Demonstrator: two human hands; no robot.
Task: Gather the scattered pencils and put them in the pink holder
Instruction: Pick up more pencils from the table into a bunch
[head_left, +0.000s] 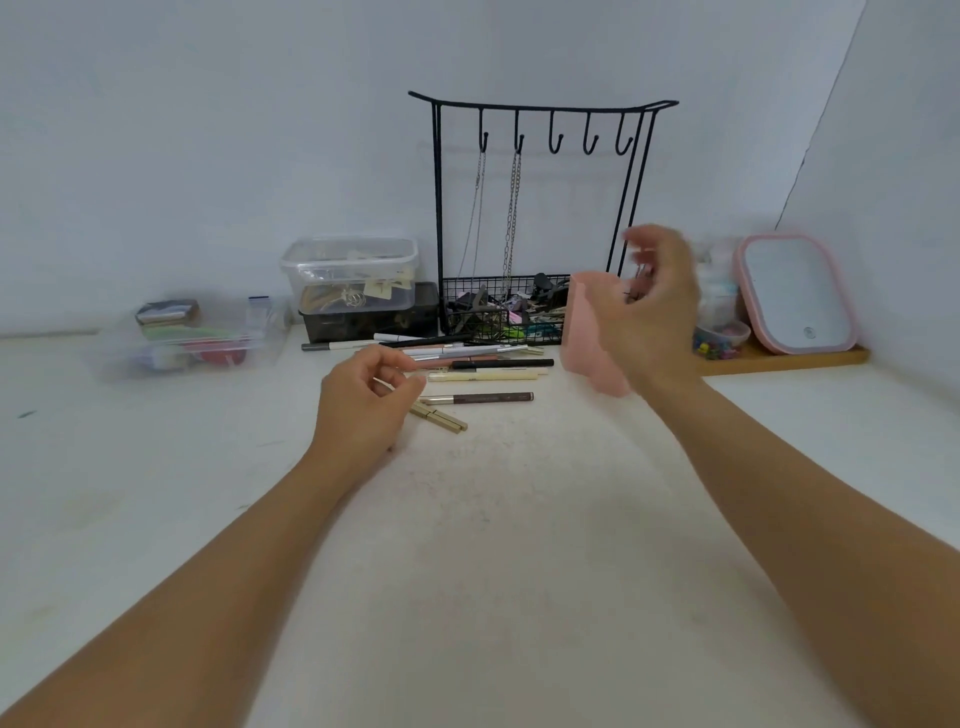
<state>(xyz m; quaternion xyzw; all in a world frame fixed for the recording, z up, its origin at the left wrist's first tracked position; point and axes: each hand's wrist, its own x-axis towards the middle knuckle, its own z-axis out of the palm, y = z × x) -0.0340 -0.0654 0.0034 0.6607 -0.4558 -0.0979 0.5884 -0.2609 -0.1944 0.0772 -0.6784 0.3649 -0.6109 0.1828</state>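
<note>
Barely begun: pencils lie scattered on the table left of the pink holder, my left hand pinching a tan one, right hand blurred, fingers loosely spread beside the holder.

No text, brand or number can be read. The dark brown pencil near the table's middle bears a faint printed line, too blurred to make out.

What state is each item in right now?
Pink holder: upright, no pencils visible in it.
Scattered pencils: lying flat on the table.
Left hand: curled over the gold pencils.
Right hand: blurred, raised by the holder.
Clear plastic box: lidded.
</note>
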